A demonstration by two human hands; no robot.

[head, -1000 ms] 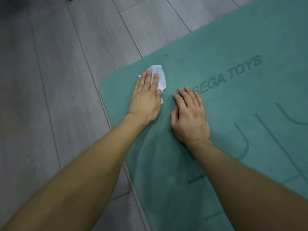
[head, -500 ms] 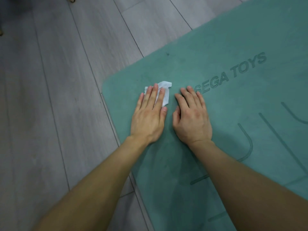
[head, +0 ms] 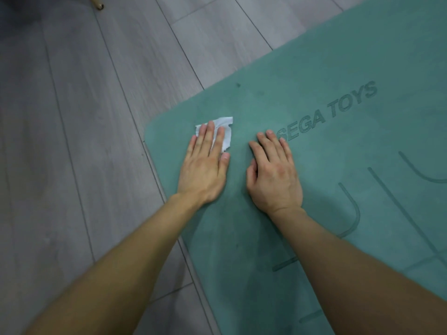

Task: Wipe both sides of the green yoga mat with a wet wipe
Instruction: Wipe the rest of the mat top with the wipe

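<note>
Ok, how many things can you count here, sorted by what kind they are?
Green yoga mat: 1
Wet wipe: 1
Hands: 2, the left hand pressing flat on the wipe, the right hand flat on the mat
Wooden tip at the picture's top edge: 1
Total: 5

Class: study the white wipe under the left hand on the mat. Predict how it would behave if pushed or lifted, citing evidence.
The wipe is probably floppy: its edges look creased and ragged, so lifted it would likely droop. Pushed, it may bunch up on the mat unless the flat left hand spreads pressure. It looks thin, so probably light.
</note>
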